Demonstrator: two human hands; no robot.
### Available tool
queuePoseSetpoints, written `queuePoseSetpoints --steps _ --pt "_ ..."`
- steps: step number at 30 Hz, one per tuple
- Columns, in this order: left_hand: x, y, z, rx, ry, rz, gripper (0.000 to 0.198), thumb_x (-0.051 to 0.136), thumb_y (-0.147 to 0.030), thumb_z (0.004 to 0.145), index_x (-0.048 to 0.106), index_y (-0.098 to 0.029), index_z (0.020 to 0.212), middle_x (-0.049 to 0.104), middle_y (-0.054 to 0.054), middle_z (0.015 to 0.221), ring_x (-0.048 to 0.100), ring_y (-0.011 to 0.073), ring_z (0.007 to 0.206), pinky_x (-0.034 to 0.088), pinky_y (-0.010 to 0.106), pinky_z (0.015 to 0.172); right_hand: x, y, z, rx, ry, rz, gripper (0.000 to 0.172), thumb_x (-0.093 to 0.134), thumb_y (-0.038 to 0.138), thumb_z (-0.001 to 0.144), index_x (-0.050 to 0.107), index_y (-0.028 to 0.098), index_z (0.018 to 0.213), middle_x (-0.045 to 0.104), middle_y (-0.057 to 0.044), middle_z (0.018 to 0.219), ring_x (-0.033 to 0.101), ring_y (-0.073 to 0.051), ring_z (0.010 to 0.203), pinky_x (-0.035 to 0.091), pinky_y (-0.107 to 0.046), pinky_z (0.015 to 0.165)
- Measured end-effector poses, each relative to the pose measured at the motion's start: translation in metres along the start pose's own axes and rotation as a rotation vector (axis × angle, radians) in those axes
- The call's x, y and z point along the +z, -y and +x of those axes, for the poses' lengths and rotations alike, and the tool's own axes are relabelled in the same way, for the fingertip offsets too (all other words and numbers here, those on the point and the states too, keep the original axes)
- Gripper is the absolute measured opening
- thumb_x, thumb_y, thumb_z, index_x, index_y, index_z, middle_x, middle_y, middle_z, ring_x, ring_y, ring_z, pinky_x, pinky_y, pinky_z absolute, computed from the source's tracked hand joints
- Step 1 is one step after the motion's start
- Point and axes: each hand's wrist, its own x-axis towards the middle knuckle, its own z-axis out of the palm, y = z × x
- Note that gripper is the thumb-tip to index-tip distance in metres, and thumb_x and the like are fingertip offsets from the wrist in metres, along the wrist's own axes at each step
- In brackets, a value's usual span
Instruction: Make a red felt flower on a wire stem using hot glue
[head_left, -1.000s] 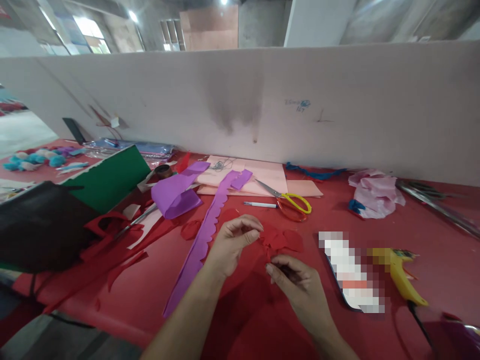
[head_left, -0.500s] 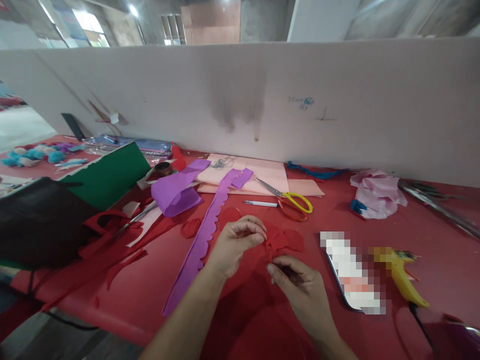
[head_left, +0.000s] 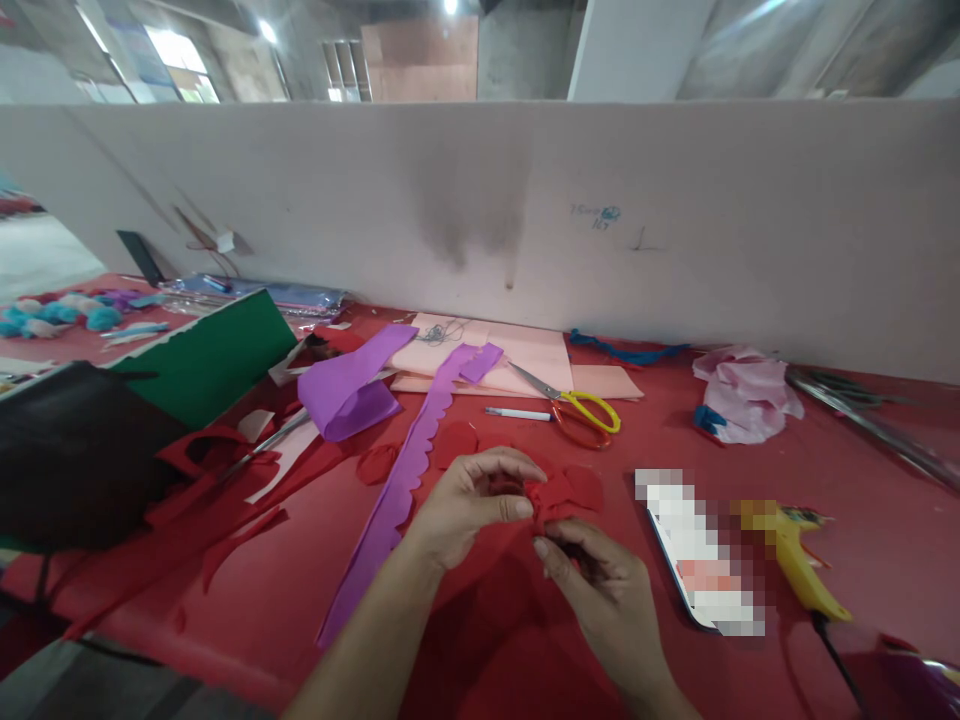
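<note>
My left hand [head_left: 476, 510] is closed, its thumb and fingers gripping a bunched piece of red fabric [head_left: 553, 492] from the left side. On the lower right, my right hand [head_left: 604, 585] pinches the same fabric near its gathered end. Red on red, the outline of the piece is hard to make out. More red cut pieces [head_left: 583, 488] lie around and beneath the hands. A purple strip with a scalloped edge [head_left: 417, 465] runs along the left forearm. Beyond the fingers are a white pen [head_left: 517, 413] and scissors [head_left: 589, 412] with yellow and orange handles, lying open.
To the right lie a blurred-out phone [head_left: 694, 560], a yellow glue gun [head_left: 806, 570] with its cord, and crumpled pink material [head_left: 750, 395]. Pale pink sheets [head_left: 525, 350] lie against a white partition [head_left: 337, 200]. At left are a green board [head_left: 225, 350], a black bag [head_left: 67, 450] and red scraps.
My left thumb and fingers have shifted slightly right and down onto the red fabric, closer to my right hand. The view has tilted a little upward.
</note>
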Motion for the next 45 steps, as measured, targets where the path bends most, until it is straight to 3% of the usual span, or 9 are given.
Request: queuePoseSetpoints --steps 5,11,16,24,30,45 --pt "-0.0024 0.0019 0.0008 0.105 -0.06 0.033 0.015 0.073 -0.019 0.067 0.071 -0.021 0.082 0.062 0.004 0.09 0.056 0.0168 0.088 0.044 0.029 0.078 -0.0011 0.0017 0.0006 -0.004 0.011 -0.004 0.008 0.063 0.029 0.079 0.066 0.022 0.077 0.06 0.0 0.067 0.054 -0.013 0.06 0.047 -0.023 0.056" --pt "-0.0068 0.0011 0.0025 0.298 -0.114 0.367 0.006 0.07 -0.021 0.071 0.071 -0.022 0.077 0.061 0.005 0.09 0.057 0.0179 0.088 0.045 0.034 0.083 -0.0012 0.0024 0.0005 0.022 0.001 -0.008 0.009 0.063 0.03 0.079 0.066 0.022 0.077 0.06 0.0 0.067 0.055 -0.014 0.06 0.047 -0.023 0.056" --pt "-0.0029 -0.004 0.0003 0.408 -0.124 0.532 0.012 0.065 -0.016 0.076 0.069 -0.023 0.084 0.061 0.005 0.093 0.058 0.0182 0.091 0.046 0.034 0.082 0.0004 0.0018 0.002 0.024 -0.016 0.004 0.009 0.064 0.031 0.078 0.066 0.022 0.077 0.06 0.0 0.067 0.055 -0.013 0.059 0.047 -0.023 0.055" --pt "-0.0041 -0.0032 -0.0061 0.7 -0.186 1.045 0.026 0.057 -0.007 0.078 0.067 -0.026 0.093 0.059 0.006 0.106 0.055 0.0199 0.101 0.044 0.04 0.087 0.0006 0.0028 0.0026 0.059 -0.018 0.002 0.011 0.063 0.031 0.079 0.066 0.021 0.075 0.062 -0.001 0.067 0.054 -0.014 0.061 0.047 -0.024 0.057" --pt "-0.0038 -0.0022 -0.006 0.738 -0.191 1.171 0.026 0.054 -0.007 0.078 0.066 -0.026 0.091 0.06 0.007 0.106 0.054 0.0212 0.099 0.043 0.041 0.084 0.0017 0.0037 0.0026 0.074 -0.032 0.004 0.012 0.063 0.031 0.078 0.067 0.02 0.076 0.065 -0.002 0.07 0.059 -0.016 0.063 0.05 -0.026 0.059" --pt "-0.0002 -0.0006 -0.0061 0.723 -0.231 1.16 0.02 0.052 -0.007 0.08 0.063 -0.023 0.086 0.06 0.005 0.1 0.054 0.019 0.094 0.043 0.037 0.082 0.0011 0.0031 0.002 0.096 -0.024 -0.001 0.013 0.062 0.032 0.078 0.068 0.021 0.077 0.066 -0.002 0.072 0.06 -0.016 0.065 0.05 -0.025 0.062"
